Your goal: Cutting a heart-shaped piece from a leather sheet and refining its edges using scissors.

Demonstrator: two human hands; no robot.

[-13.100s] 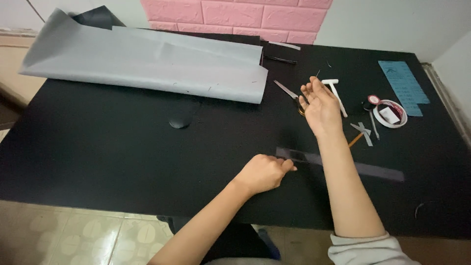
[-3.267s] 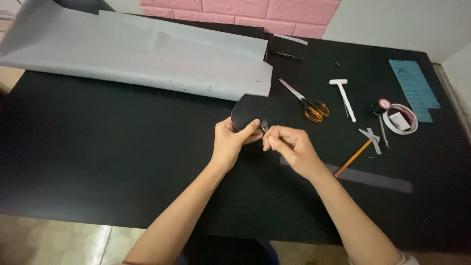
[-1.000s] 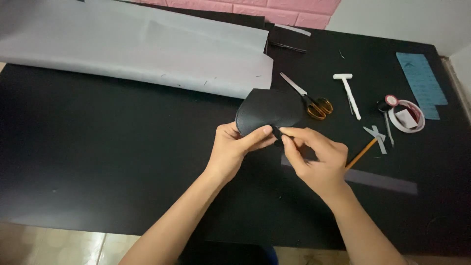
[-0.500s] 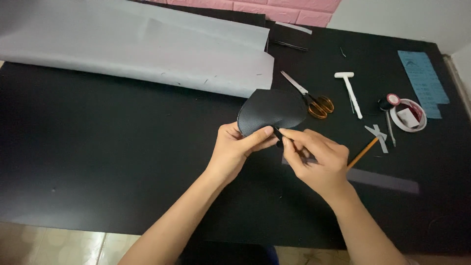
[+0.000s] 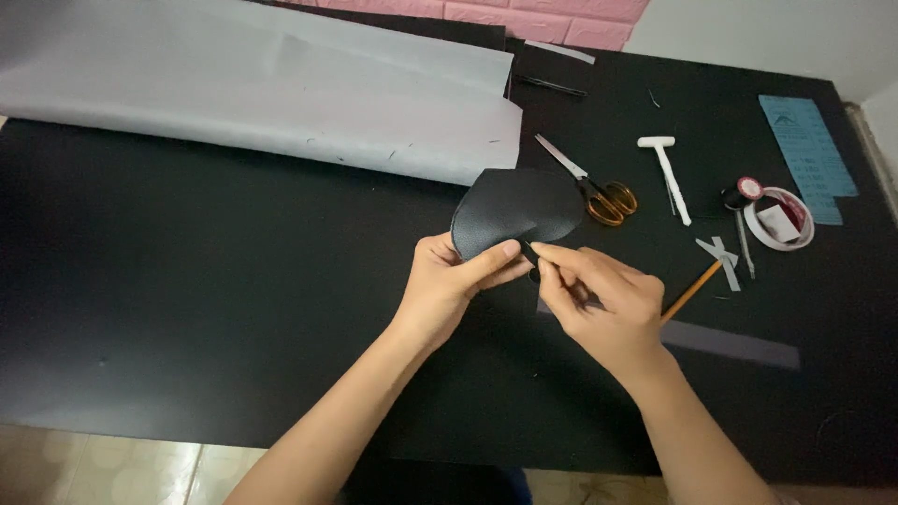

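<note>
Black leather, grained and cut to a rounded half-oval, makes up the piece (image 5: pixel 516 210) held above the middle of the table (image 5: pixel 187 309), whose top is matte black. Left hand (image 5: pixel 449 285) pinches its lower edge, thumb lying flat across the front. Right hand (image 5: pixel 599 299) meets it just beside, fingers closed narrowly on something small and dark at that edge; what it is cannot be told. Both forearms rise from the near edge and converge. Along the far edge lies a broad grey sheet (image 5: pixel 281 93), smooth and creased. Scissors (image 5: pixel 589 182) with orange handles lie touching the leather's right side. A blue printed card (image 5: pixel 809 154) lies at the far right corner, a pencil (image 5: pixel 692 290) near the right hand.
</note>
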